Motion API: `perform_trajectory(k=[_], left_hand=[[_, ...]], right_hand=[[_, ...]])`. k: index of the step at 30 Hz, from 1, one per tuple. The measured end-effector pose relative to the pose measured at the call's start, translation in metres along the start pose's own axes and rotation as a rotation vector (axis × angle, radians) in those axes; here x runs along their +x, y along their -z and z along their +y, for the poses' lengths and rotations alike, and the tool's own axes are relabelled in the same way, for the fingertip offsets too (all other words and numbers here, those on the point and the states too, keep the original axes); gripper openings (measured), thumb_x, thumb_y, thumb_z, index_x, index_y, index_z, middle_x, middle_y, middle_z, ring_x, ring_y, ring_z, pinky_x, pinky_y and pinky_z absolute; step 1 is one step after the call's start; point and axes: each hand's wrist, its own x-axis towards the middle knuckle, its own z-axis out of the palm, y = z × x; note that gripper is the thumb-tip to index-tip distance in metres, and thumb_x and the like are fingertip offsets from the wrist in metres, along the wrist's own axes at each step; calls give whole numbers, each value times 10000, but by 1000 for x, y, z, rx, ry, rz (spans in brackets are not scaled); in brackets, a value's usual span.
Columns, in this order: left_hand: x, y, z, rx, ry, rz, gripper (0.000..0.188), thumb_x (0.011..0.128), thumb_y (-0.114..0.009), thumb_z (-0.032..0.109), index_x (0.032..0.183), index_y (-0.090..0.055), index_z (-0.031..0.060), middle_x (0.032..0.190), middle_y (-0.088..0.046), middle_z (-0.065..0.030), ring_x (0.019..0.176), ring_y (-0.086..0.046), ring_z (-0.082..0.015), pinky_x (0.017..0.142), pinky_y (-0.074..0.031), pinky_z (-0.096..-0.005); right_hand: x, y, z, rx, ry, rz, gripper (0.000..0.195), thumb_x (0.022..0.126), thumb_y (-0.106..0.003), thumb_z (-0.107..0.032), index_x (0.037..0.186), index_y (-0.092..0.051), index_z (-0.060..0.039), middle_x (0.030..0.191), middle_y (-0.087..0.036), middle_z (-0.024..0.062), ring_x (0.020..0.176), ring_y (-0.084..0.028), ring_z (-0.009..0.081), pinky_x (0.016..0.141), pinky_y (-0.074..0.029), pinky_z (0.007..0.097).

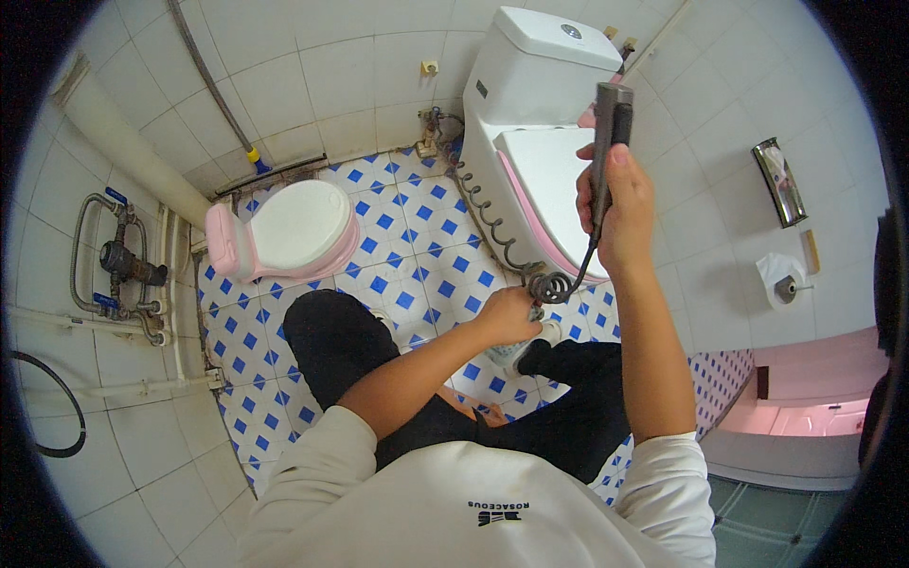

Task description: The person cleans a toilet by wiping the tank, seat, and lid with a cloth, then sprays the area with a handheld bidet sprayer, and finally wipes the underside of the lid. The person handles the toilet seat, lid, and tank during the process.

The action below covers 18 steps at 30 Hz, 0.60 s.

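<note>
My right hand is wrapped around a dark grey handheld bidet sprayer, held upright in front of the white toilet. From the sprayer's lower end, a coiled dark hose bunches beside my left hand and runs back along the toilet's base to the wall valve. My left hand is closed, and a pale patterned cloth shows at and below its fingers, partly hidden. Whether those fingers also grip the hose cannot be seen. The toilet lid is down over a pink seat.
A small pink-and-white child's potty stands on the blue-and-white tiled floor. Behind it, a floor squeegee leans on the wall. Pipes with a valve assembly line the left wall. A toilet paper roll hangs at right.
</note>
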Motion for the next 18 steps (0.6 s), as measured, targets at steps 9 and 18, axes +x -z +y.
perform_trajectory(k=[9, 18], left_hand=[[-5, -10, -11, -22, -9, 41, 360, 690, -723, 263, 954, -697, 19, 922, -706, -239, 893, -687, -429, 806, -555, -499], [-7, -16, -16, -26, 23, 2, 403, 688, -720, 265, 1010, -682, 24, 933, -699, -239, 913, -684, -428, 819, -555, -507]], right_hand=[[-7, -2, 16, 16, -74, -22, 558, 1044, -469, -548, 1023, -632, -14, 576, -512, 15, 414, -414, 76, 389, -293, 240], [-20, 0, 29, -2, -108, 17, 596, 1022, -480, -587, 1047, -632, -11, 626, -537, 22, 437, -459, 89, 395, -318, 250]])
